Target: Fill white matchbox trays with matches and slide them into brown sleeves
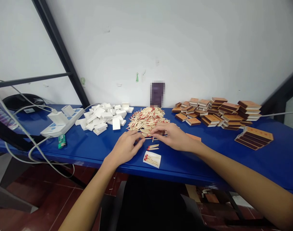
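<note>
At the near edge of the match pile (148, 118), my curled left hand (129, 146) and right hand (170, 136) flank a loose match (148, 138) lying crosswise between them; whether either pinches it, I can't tell.

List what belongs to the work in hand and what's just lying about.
Likely in the work:
match pile
matches set apart
white tray holding matches
heaped white trays
brown matchboxes

Probably just lying about:
power strip
chargers
green item
</note>
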